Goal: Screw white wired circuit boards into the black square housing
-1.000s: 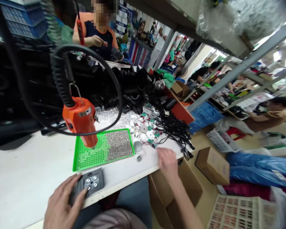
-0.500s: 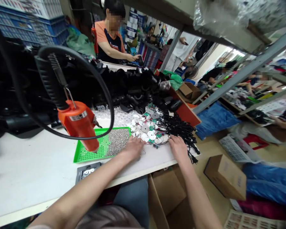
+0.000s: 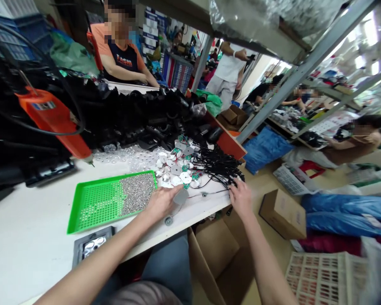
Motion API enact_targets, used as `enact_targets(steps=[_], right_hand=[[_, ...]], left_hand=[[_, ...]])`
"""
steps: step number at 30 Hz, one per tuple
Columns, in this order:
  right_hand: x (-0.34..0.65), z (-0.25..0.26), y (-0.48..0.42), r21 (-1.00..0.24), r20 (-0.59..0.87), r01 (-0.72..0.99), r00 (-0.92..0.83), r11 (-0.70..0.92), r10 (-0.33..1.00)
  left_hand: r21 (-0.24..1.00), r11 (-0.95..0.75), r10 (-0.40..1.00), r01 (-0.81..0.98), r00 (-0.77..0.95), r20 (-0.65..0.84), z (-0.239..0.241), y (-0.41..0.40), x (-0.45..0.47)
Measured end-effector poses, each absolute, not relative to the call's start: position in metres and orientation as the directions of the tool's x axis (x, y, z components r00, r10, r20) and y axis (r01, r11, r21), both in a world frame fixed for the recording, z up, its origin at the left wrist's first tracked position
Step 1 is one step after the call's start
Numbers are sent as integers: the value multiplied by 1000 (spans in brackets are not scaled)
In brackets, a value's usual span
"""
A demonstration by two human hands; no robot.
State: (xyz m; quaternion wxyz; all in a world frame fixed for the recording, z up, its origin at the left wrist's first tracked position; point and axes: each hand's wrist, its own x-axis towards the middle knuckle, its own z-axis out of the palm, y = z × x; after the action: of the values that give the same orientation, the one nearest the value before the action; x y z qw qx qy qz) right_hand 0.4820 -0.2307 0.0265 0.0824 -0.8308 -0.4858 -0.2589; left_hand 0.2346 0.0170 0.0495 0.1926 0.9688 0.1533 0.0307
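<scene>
My left hand [image 3: 161, 201] is closed on a grey disc-shaped part [image 3: 180, 196] near the table's front edge. A small round grey piece [image 3: 168, 220] lies just below it. From the disc, thin wires run rightward past a small green circuit board [image 3: 204, 194] toward my right hand [image 3: 241, 197]. Those fingers are closed on a black cable [image 3: 220, 192] at the table's right end. Behind both hands spreads a pile of white and grey discs [image 3: 177, 170] with green boards, its black power cords [image 3: 217, 163] bunched to the right.
A green tray [image 3: 97, 202] of small metal screws stands left of the pile, with a dark fixture [image 3: 93, 245] before it. An orange electric screwdriver [image 3: 55, 120] hangs at left. Black plastic parts [image 3: 139, 114] fill the table's back. A cardboard box [image 3: 220, 245] stands below; a co-worker [image 3: 122, 55] sits opposite.
My left hand has drawn a grey disc out of the pile toward the front edge, its wires now stretched between the hands. My view has turned right; the screwdriver appears farther left.
</scene>
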Motion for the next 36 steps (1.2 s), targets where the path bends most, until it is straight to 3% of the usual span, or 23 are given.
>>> enact_targets(steps=[3,6,10,16,19,23,26,28,30,33,36], right_hand=[[503,19,-219,64,511,784,506,-618,695],[514,10,-201,40,465,779,540,-626,702],[514,6,-188,56,397,769,569,-637,721],[533,10,-196,101,283,599,748,-794,601],[554,18,-205,137,209,611,752,-780,626],[562,48,-215,164,301,614,715,-773,631],[539,78,-216,161,546,626,588,-763,597],[513,92,-210,176,722,713,375,-678,581],[487,98,-199,202,795,811,192,-549,576],[464,89,-178,145,706,883,224,-446,672],[455,78,-163,18,415,871,440,-491,796]], left_hand=[[664,-677,378,317,924,-57,51,12,241],[752,-572,387,327,916,-104,48,10,252],[660,-618,432,426,886,-167,48,4,261],[459,-719,470,521,852,-231,50,-16,266],[415,-736,468,535,845,-260,49,-19,270],[435,-714,472,548,836,-279,45,-17,273],[514,-666,476,541,838,-265,43,-16,271],[589,-620,480,518,844,-238,43,-16,265],[661,-573,486,485,850,-202,47,-17,252],[871,-367,506,327,856,-109,65,-14,224],[968,-223,569,119,822,30,94,-7,191]])
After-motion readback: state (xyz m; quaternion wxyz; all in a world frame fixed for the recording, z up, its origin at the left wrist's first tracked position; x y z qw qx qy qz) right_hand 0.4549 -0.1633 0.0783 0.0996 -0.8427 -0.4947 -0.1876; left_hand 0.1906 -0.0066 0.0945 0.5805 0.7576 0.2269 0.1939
